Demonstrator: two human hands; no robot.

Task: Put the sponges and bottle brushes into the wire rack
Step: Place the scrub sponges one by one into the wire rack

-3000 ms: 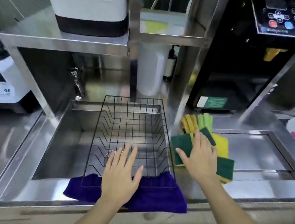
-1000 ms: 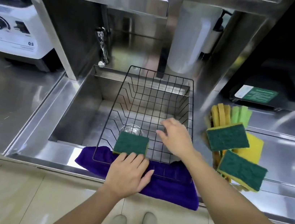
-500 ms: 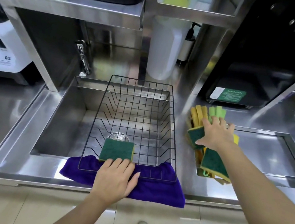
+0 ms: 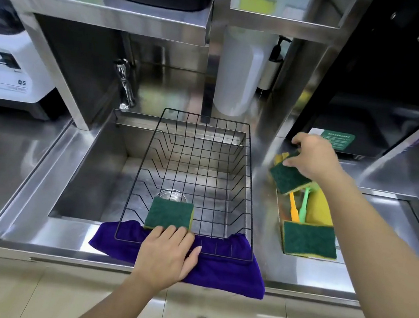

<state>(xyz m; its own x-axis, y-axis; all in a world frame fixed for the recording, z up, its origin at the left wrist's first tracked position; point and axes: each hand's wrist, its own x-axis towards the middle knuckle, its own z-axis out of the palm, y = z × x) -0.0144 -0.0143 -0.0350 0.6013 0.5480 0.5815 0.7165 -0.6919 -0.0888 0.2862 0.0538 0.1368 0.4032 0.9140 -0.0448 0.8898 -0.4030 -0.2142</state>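
Head view only: wire rack sits centre frame over the sink, its near edge resting on a purple cloth draped over the counter lip. One sponge already lies in the rack at its near side, green face up. Left hand lies flat on the cloth at the rack's near rim, fingers spread and relaxed, gripping nothing, fingertips just beside that sponge. Right hand at centre right has its fingers closed on a second sponge, pinching its far edge and holding it tilted above the pile. Below it, right of the sink, a third sponge lies flat, with an orange brush and a green brush showing as handles only, heads hidden, on something yellow, too covered to identify. Judged: task is early, one sponge in, one in hand, one sponge plus both brushes left. Risks: the pinch is at one edge only, so the sponge could slip out on the way across and land on the counter or in the sink outside the rack. Thin brush handles could poke through the wide mesh gaps. The rack rests on soft cloth, so a hard drop might shift it if the left hand lets go.
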